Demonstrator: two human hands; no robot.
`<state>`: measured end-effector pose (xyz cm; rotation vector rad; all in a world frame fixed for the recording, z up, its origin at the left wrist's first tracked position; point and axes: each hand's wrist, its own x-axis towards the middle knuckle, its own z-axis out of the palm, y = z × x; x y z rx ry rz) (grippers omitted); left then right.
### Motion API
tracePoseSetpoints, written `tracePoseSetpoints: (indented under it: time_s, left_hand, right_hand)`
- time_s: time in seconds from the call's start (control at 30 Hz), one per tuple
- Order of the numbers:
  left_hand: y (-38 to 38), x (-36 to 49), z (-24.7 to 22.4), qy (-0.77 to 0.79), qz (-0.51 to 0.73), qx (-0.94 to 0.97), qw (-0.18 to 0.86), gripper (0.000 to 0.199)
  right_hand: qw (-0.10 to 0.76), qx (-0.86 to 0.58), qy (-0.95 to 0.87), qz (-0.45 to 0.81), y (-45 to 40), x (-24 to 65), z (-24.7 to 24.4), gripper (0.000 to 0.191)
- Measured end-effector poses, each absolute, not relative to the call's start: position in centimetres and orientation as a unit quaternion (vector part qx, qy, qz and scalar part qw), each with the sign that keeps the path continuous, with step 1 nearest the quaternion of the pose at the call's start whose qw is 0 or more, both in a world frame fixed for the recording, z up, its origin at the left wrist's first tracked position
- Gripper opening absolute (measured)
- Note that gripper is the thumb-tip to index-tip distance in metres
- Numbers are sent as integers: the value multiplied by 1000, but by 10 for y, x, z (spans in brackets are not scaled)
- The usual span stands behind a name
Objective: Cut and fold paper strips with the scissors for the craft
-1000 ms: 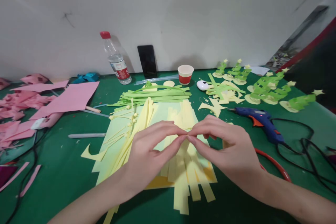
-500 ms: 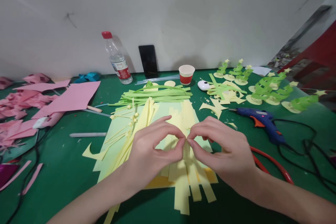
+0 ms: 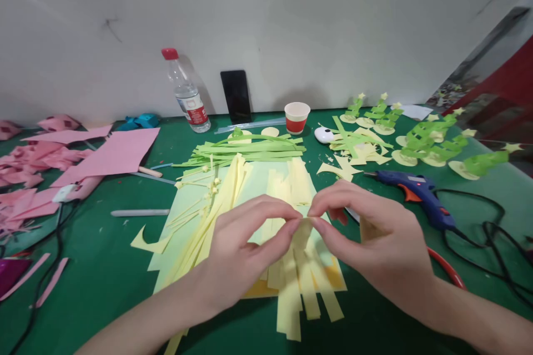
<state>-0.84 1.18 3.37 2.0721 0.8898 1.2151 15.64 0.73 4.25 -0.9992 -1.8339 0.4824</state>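
Observation:
My left hand (image 3: 254, 244) and my right hand (image 3: 370, 233) face each other above the paper, thumb and forefinger pinched on each. Between their fingertips is a small pale yellow piece of paper (image 3: 306, 221), partly hidden by the fingers. Pale yellow paper strips (image 3: 291, 288) fan out beneath. Left of them lies a bundle of long, narrow yellow strips (image 3: 208, 222), beside small folded yellow pieces (image 3: 214, 186) on thin stems. These rest on light green sheets (image 3: 179, 216). A red-handled tool (image 3: 447, 267), mostly covered by my right hand, lies under it.
A blue glue gun (image 3: 416, 191) with a black cord lies at right, near green spiral trees (image 3: 433, 136) with stars. Behind are green strips (image 3: 250, 151), a paper cup (image 3: 297, 118), a phone (image 3: 236, 96) and a bottle (image 3: 191, 102). Pink paper (image 3: 112, 152) is at left.
My right hand has moved slightly to the right, so the fingertips are farther apart and more of the yellow paper shows between them. My left hand has shifted a little right.

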Motion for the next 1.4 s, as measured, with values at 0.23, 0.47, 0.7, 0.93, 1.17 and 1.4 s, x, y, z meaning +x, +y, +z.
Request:
tracePoseSetpoints:
  time_s: [0.23, 0.47, 0.7, 0.93, 1.17, 1.4]
  left_hand:
    - [8, -6, 38, 316, 453, 805, 215, 10]
    - [6, -8, 41, 331, 424, 812, 228, 10]
    - [10, -6, 39, 376, 414, 787, 261, 12]
    - [12, -11, 37, 378, 444, 763, 279, 14]
    - [14, -2, 34, 350, 307, 646, 605, 8]
    - [17, 2, 27, 320, 212, 542, 747, 25]
  right_hand:
    - [487, -404, -756, 167, 5, 150, 47, 15]
    - [439, -423, -774, 169, 6, 154, 46, 12]
    - [393, -440, -787, 182, 13, 163, 48, 11]
    - [379, -458, -761, 259, 16, 168, 53, 8]
    - [398, -465, -698, 371, 14, 158, 53, 14]
    - [412, -497, -660, 384, 16, 165, 51, 10]
